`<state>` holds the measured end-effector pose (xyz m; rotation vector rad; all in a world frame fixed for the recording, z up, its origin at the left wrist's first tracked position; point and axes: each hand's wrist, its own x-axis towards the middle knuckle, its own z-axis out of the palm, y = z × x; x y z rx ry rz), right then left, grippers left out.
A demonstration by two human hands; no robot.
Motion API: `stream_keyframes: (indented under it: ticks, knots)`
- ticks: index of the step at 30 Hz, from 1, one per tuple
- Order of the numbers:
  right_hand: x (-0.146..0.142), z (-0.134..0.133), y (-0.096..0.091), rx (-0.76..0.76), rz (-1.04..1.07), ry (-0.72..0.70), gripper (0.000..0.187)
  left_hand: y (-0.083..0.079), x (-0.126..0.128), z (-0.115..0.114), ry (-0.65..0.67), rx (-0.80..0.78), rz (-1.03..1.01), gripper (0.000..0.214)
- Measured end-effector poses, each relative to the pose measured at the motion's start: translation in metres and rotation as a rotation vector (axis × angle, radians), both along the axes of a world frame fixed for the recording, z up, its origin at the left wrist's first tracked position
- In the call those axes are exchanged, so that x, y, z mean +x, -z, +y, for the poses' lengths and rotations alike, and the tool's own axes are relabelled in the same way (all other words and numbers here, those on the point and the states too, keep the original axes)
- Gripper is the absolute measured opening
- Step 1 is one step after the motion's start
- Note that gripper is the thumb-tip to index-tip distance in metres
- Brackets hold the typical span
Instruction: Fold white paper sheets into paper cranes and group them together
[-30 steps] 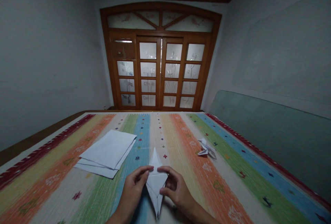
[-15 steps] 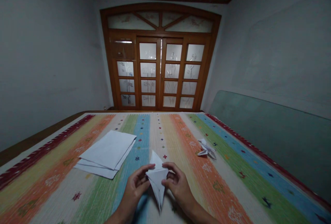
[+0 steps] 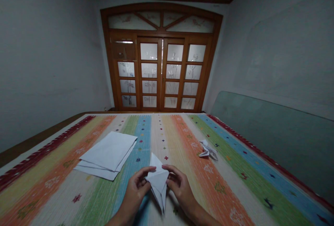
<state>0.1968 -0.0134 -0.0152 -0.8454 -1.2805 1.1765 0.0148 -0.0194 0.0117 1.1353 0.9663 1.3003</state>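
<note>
Pinching folded white paper (image 3: 158, 180) from both sides, left hand (image 3: 135, 191) and right hand (image 3: 181, 190) clamp fingers on its edges, keeping the layers together beside a stack of sheets (image 3: 106, 153).

I could read no words, numbers or brands from here. The folded paper (image 3: 158, 180) and loose sheets (image 3: 106, 153) looked blank, and the striped cloth (image 3: 216, 198) showed only patterns.

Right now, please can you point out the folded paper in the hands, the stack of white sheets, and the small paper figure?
Folded white paper (image 3: 158, 180): head view, central flap.
Stack of white sheets (image 3: 107, 153): head view, top sheet.
Small paper figure (image 3: 208, 151): head view, middle.
</note>
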Motion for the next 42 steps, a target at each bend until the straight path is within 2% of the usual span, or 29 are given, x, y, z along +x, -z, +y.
stream_keyframes:
  ticks: [3, 6, 9, 13, 17, 22, 32, 39, 42]
  knots:
    - [-0.002, -0.002, -0.002, 0.054, -0.061, 0.015, 0.032, 0.0, 0.0, 0.0, -0.034, 0.042, 0.11, 0.024]
    - [-0.002, -0.005, -0.005, 0.106, -0.127, 0.007, 0.023, -0.005, -0.002, -0.004, 0.008, 0.099, 0.185, 0.02]
    - [-0.001, -0.007, -0.009, 0.153, -0.2, 0.008, 0.019, -0.009, -0.006, -0.01, 0.069, 0.143, 0.233, 0.023]
    - [0.0, -0.006, -0.01, 0.165, -0.25, 0.059, 0.019, 0.001, -0.013, -0.014, 0.079, 0.153, 0.195, 0.03]
    - [0.0, -0.005, -0.011, 0.111, -0.228, 0.083, 0.018, 0.01, -0.015, -0.011, 0.123, 0.128, 0.152, 0.033]
    - [0.0, -0.006, -0.013, 0.061, -0.176, 0.09, 0.014, 0.007, -0.012, -0.008, 0.131, 0.146, 0.178, 0.028]
    - [0.0, -0.008, -0.012, 0.126, -0.146, 0.074, 0.012, -0.003, -0.009, -0.012, 0.142, 0.159, 0.124, 0.029]
    - [-0.003, -0.012, -0.015, 0.172, -0.144, 0.043, 0.006, -0.006, 0.0, -0.011, 0.148, 0.135, 0.176, 0.028]
    - [-0.006, -0.014, -0.016, 0.132, -0.094, 0.032, 0.02, -0.003, 0.001, -0.012, 0.145, 0.168, 0.18, 0.034]
